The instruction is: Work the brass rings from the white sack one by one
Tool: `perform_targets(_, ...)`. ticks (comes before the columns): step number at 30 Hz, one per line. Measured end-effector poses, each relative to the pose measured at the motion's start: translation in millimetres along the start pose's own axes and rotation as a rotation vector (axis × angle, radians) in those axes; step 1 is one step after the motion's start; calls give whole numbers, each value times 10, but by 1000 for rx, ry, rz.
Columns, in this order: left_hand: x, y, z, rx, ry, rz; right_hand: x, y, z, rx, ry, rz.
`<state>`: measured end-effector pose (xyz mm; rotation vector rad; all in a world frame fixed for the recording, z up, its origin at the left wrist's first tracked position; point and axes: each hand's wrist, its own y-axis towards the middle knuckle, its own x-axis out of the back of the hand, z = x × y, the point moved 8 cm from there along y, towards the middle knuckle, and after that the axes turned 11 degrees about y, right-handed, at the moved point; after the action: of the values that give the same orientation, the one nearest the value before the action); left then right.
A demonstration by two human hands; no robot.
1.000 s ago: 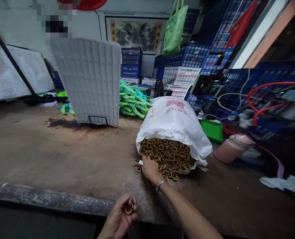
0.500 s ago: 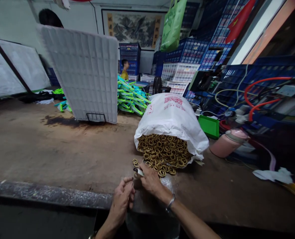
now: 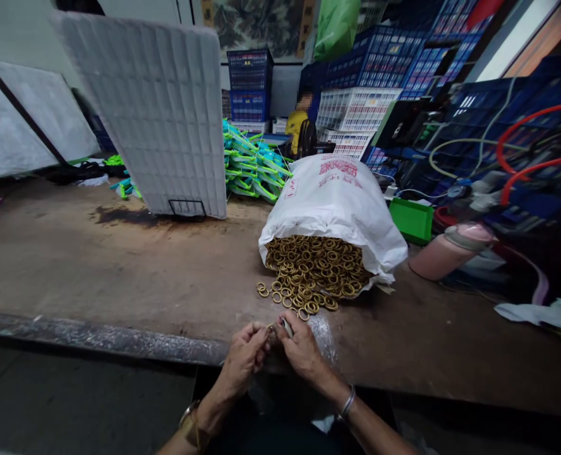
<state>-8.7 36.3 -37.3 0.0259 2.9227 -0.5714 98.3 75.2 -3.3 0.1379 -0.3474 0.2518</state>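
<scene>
My left hand [image 3: 245, 351] pinches a brass-coloured ring [image 3: 270, 327], near side of the white sack [image 3: 330, 196]; my right hand [image 3: 305, 351], closed round a slim tool [image 3: 287, 327], seems to work it, calling for steadiness.

On the white sack [image 3: 328, 201] we see a dense red printed block [image 3: 338, 167], patterned rather like a QR code, and below it red characters too blurred for us to read. Toward the sack's left side we find a red outlined box [image 3: 291, 188], its small marks equally unclear to us. On the wall picture [image 3: 256, 28], the yellowish side panels [image 3: 306, 28] carry dark characters that we cannot make out. The upper blue crate [image 3: 249, 74] bears a small yellowish label [image 3: 247, 62], and the dark device [image 3: 395, 129] pale marks, both too tiny for us to read
</scene>
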Motion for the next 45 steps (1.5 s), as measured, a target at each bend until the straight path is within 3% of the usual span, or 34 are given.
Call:
perform_targets(4, -7, -4, -21, -34, 34, -35, -34, -21, 32, -8, 22, 28)
perform_targets(8, 47, -58, -214, -261, 205, -138, -42, -12, -39, -92, 55, 53)
perform_targets(12, -7, -115, -314, -370, 341, -107, -94, -22, -130, -226, 187, 110)
perform_targets(18, -68, -39, -60, -98, 216, 21, -33, 2, -94, -224, 132, 39)
perform_targets(22, -109, -28, 4, -64, 113, 94, -38, 3, -68, -213, 173, 47)
perform_targets(27, -121, -38, 41, -23, 58, 103, -102, -1, -90, -242, 292, 105)
perform_targets(31, -109, -40, 18, -29, 51, 76, -13, -6, -100, -178, 100, 33)
perform_targets(36, -98, -53, -96, -83, 113, 34, -108, -95, 4, 0, -278, 176)
perform_targets(45, -36, -46, -122, -229, 203, -6, -141, -104, 86, -16, -523, 237)
